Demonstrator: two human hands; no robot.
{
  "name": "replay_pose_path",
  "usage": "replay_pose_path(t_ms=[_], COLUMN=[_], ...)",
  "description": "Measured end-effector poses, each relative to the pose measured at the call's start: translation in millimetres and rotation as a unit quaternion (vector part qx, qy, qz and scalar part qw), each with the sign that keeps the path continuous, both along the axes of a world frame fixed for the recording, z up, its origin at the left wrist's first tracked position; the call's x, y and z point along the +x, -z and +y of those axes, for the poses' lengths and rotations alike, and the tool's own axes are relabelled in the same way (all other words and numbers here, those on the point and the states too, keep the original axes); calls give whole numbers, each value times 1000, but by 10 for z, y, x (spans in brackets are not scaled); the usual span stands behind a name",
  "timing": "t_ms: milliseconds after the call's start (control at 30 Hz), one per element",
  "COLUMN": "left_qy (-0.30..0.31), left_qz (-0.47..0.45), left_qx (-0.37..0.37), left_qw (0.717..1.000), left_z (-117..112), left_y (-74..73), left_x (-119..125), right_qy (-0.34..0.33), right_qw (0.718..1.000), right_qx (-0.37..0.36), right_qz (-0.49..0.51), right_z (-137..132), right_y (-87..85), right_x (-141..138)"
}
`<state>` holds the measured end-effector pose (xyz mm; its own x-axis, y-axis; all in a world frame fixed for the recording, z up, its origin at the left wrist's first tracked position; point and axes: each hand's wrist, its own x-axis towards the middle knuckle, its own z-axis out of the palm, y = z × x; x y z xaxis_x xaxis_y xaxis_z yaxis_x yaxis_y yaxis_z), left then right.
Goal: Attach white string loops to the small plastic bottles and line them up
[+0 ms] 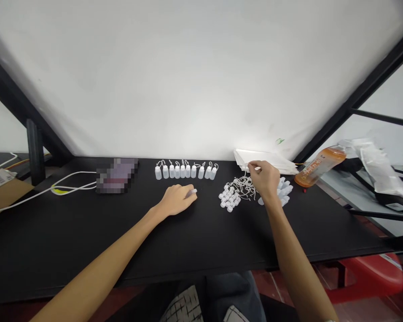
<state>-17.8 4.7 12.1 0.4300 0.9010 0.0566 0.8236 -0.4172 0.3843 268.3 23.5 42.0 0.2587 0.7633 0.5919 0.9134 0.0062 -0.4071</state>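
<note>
Left hand [175,200]: rests low on the black tabletop [127,237], fingers [187,195] curled closed around a small white plastic piece [191,192]. The piece sits near the middle of the tabletop, mostly covered, so its exact kind cannot be told.
Right hand [262,179]: raised just over the loose parts, fingers [251,166] closed in a pinch on what looks like a thin white string [246,172].
Loose parts: a tangle of white strings [243,188] lies between a pile of white caps [229,199] and a heap of white plastic bottles [284,191].
Row: ten small upright squeeze bottles [186,171] stand beyond the left hand, with string loops on top.
Handling: a pinch near one strand's end lifts it with less drag on the tangle, and a fingertip hold keeps small parts in view.
Hidden: the right hand covers part of the tangle and heap; the pinched strand is too fine to follow.
Rest: a stack of white sheets [265,160], a bottle of orange drink [319,166], a pixelated flat device [117,175], a white cable [74,188].
</note>
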Motion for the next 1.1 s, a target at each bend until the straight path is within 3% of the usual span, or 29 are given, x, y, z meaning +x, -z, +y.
replay_pose_path(t_ms=[200,400,567,900,1000,1100], left_qy=[3,2,2,19,17,22], left_qz=[7,16,20,-76,-90,-117], left_qx=[3,11,12,1,1,-1], left_qw=[1000,1000,1000,997,996,993], left_z=[12,14,6,-59,-70,-81], left_y=[26,37,30,-6,0,14], left_x=[-5,-5,1,31,34,45], right_qy=[-45,-54,-54,-157,-204,-280], right_qw=[996,997,996,973,953,920], right_qx=[71,46,68,102,71,-10], right_qz=[6,1,22,136,210,272], right_z=[-5,-3,7,41,-7,-71], right_y=[-4,15,27,99,59,26], right_x=[-29,-61,-101,-130,-218,-331])
